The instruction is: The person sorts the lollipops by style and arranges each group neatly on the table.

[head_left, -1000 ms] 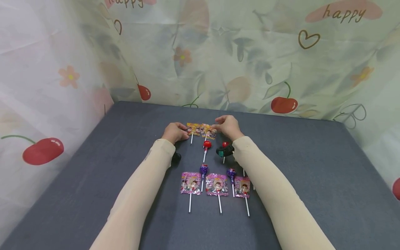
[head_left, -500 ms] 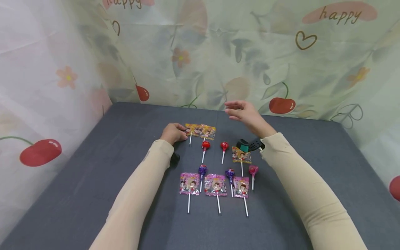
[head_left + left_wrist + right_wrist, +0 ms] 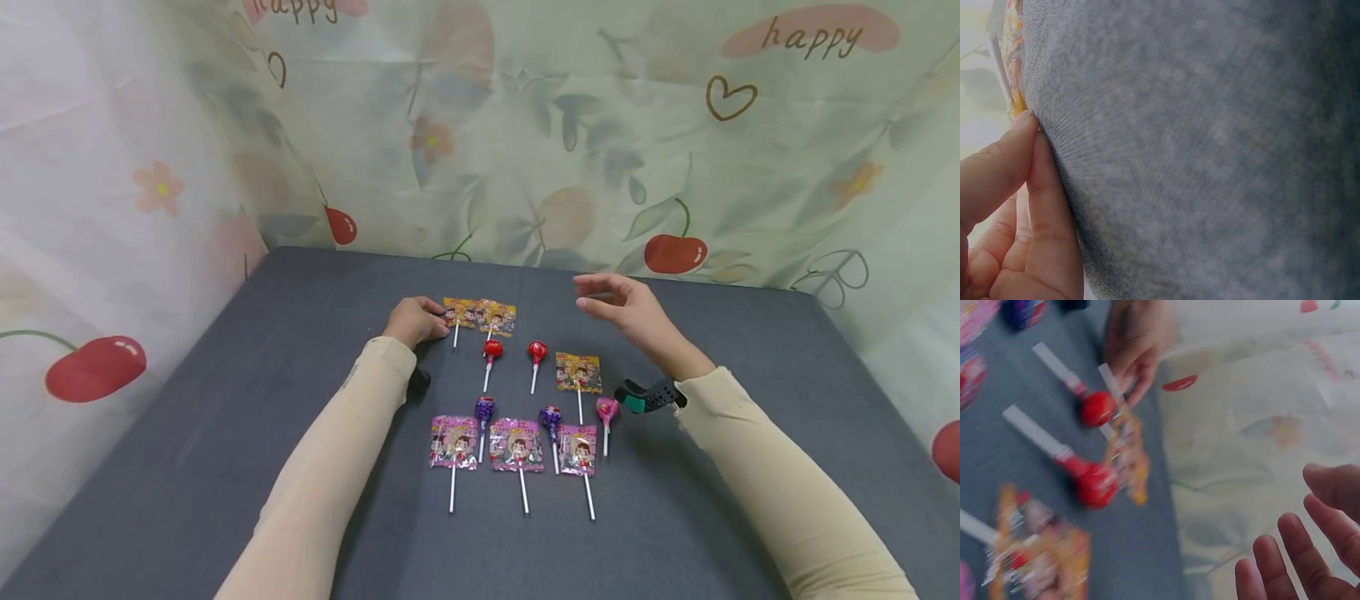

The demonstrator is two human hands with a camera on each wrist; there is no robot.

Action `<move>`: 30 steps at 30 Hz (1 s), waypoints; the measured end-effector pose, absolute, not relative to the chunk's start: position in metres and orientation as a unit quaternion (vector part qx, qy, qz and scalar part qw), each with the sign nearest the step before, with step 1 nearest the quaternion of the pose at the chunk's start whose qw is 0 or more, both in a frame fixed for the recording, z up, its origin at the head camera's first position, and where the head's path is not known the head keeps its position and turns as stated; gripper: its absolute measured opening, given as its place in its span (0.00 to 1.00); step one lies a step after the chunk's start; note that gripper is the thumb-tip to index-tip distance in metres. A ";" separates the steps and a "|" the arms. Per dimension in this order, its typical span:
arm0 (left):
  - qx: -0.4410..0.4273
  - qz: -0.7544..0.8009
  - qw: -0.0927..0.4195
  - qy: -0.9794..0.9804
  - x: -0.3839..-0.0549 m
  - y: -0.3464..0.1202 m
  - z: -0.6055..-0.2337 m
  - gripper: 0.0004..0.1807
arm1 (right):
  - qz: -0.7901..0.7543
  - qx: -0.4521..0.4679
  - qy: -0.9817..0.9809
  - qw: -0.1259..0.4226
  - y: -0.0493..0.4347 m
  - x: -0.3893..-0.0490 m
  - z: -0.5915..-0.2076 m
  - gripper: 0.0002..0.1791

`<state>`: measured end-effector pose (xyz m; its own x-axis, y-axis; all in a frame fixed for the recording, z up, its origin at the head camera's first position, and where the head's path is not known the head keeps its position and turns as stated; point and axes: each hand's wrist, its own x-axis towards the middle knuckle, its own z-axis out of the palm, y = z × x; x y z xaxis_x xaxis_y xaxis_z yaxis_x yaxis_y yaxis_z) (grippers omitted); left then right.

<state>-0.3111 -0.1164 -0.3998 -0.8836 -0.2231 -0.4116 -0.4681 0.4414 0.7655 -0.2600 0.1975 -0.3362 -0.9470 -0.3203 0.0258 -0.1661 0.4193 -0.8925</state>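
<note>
At the far end of the lollipop group, my left hand point(image 3: 415, 322) pinches the left edge of a flat lollipop in a yellow wrapper point(image 3: 459, 310). In the left wrist view, thumb and index fingertip meet at the corner of that yellow wrapper point(image 3: 1016, 100). A second yellow-wrapped lollipop point(image 3: 497, 317) overlaps it on the right. My right hand point(image 3: 637, 317) hovers over the table to the right, fingers spread and holding nothing; its fingers point(image 3: 1297, 544) are apart in the right wrist view. Below it lies a third yellow-wrapped lollipop point(image 3: 578, 372). Two red ball lollipops point(image 3: 492, 350) lie between.
Nearer me, three flat lollipops in pink wrappers point(image 3: 516, 444) lie in a row, with two purple ball lollipops point(image 3: 485, 408) among them. A pink ball lollipop point(image 3: 607, 408) lies right of these. A printed curtain point(image 3: 510, 167) hangs behind the dark table point(image 3: 225, 467).
My right hand has let go of the second yellow-wrapped lollipop, lifted away to the right, then come down and nearer. The left hand has stayed at its wrapper.
</note>
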 end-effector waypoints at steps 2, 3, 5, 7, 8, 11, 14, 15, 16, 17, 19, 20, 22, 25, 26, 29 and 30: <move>-0.207 0.489 0.124 0.838 -0.311 -0.116 -0.400 0.22 | -0.511 -0.142 0.844 0.080 0.203 -0.257 -0.345 0.27; -0.208 0.489 0.124 0.838 -0.311 -0.116 -0.400 0.22 | -0.505 -0.140 0.847 0.083 0.206 -0.256 -0.350 0.27; -0.208 0.488 0.125 0.838 -0.311 -0.117 -0.400 0.22 | -0.499 -0.138 0.851 0.090 0.211 -0.255 -0.359 0.27; -0.207 0.483 0.125 0.842 -0.312 -0.117 -0.402 0.22 | -0.493 -0.135 0.854 0.099 0.215 -0.254 -0.368 0.28; -0.207 0.481 0.126 0.843 -0.313 -0.117 -0.402 0.22 | -0.486 -0.132 0.858 0.105 0.217 -0.253 -0.371 0.29; -0.206 0.477 0.127 0.845 -0.314 -0.116 -0.404 0.22 | -0.467 -0.120 0.867 0.126 0.223 -0.253 -0.380 0.32; -0.207 0.477 0.126 0.845 -0.313 -0.116 -0.403 0.21 | -0.444 -0.112 0.877 0.146 0.225 -0.253 -0.386 0.33; -0.207 0.478 0.125 0.844 -0.313 -0.116 -0.403 0.21 | -0.438 -0.110 0.879 0.152 0.226 -0.254 -0.387 0.32; -0.207 0.480 0.125 0.843 -0.313 -0.116 -0.403 0.21 | -0.431 -0.111 0.882 0.156 0.226 -0.254 -0.389 0.32; -0.207 0.481 0.124 0.843 -0.313 -0.116 -0.403 0.21 | -0.427 -0.111 0.883 0.159 0.226 -0.255 -0.391 0.32; -0.207 0.483 0.125 0.842 -0.313 -0.116 -0.403 0.22 | -0.419 -0.114 0.885 0.164 0.227 -0.255 -0.394 0.32; -0.208 0.484 0.125 0.841 -0.313 -0.117 -0.403 0.22 | -0.416 -0.117 0.887 0.166 0.227 -0.256 -0.395 0.33; -0.210 0.485 0.126 0.839 -0.314 -0.117 -0.402 0.22 | -0.408 -0.122 0.889 0.167 0.226 -0.256 -0.397 0.34; -0.214 0.486 0.128 0.838 -0.314 -0.117 -0.402 0.22 | -0.395 -0.127 0.894 0.169 0.225 -0.257 -0.398 0.36; -0.215 0.484 0.129 0.838 -0.315 -0.117 -0.402 0.22 | -0.389 -0.128 0.896 0.171 0.224 -0.257 -0.399 0.36; -0.214 0.477 0.130 0.842 -0.315 -0.117 -0.402 0.21 | -0.372 -0.132 0.902 0.175 0.223 -0.258 -0.400 0.37; -0.213 0.475 0.130 0.844 -0.315 -0.117 -0.403 0.21 | -0.366 -0.134 0.904 0.176 0.222 -0.258 -0.400 0.37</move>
